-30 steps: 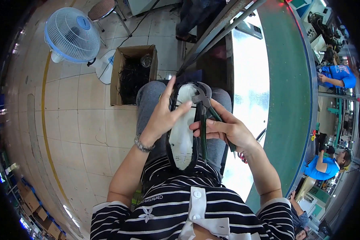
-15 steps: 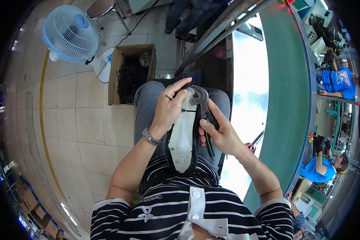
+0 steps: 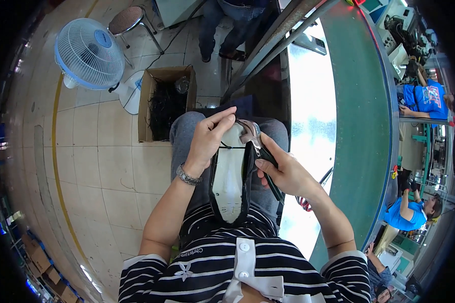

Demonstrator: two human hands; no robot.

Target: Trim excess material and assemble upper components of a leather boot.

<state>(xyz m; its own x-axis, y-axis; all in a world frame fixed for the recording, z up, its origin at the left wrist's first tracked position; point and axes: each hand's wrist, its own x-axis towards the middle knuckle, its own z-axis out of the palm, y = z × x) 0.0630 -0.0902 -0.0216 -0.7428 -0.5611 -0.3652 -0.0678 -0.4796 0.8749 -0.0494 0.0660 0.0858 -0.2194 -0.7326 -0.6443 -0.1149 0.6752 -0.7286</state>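
A black shoe upper with a pale insole board (image 3: 228,177) facing up lies lengthwise over my lap, its near end against my striped shirt. A thin dark cord crosses the board near the far end. My left hand (image 3: 206,142) is closed on the left side of that far end, thumb and fingers at the edge. My right hand (image 3: 288,174) grips the dark handles of metal lasting pliers (image 3: 251,134). The head of the pliers rests at the upper's far right edge; whether the jaws pinch the black material cannot be made out.
An open cardboard box (image 3: 142,108) of black scraps stands on the floor to the left front, beside a fan (image 3: 90,53) and a stool (image 3: 126,20). At my right run a shiny metal ledge (image 3: 311,126) and a green conveyor belt (image 3: 361,116). Other people are farther off.
The pliers' head has tilted and shifted slightly at the far right edge. My left thumb has drawn back toward the far rim. The whole view has shifted a little.
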